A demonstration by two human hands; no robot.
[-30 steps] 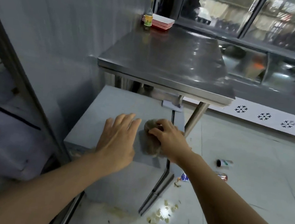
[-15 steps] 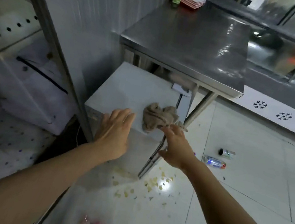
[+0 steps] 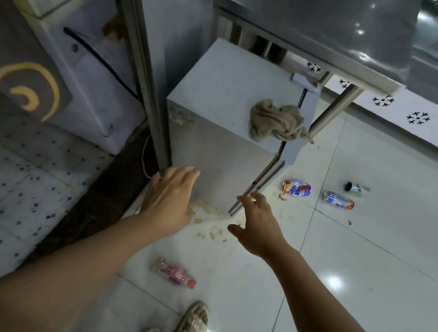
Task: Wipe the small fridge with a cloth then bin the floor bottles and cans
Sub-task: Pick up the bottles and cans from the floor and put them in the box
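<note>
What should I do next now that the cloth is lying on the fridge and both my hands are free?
Probably bend down and pick up the pink bottle with your right hand. The cloth lies bunched on the small fridge, neither hand holds anything, and that bottle lies nearest your feet. The crushed can and two more containers further right can follow.
</note>
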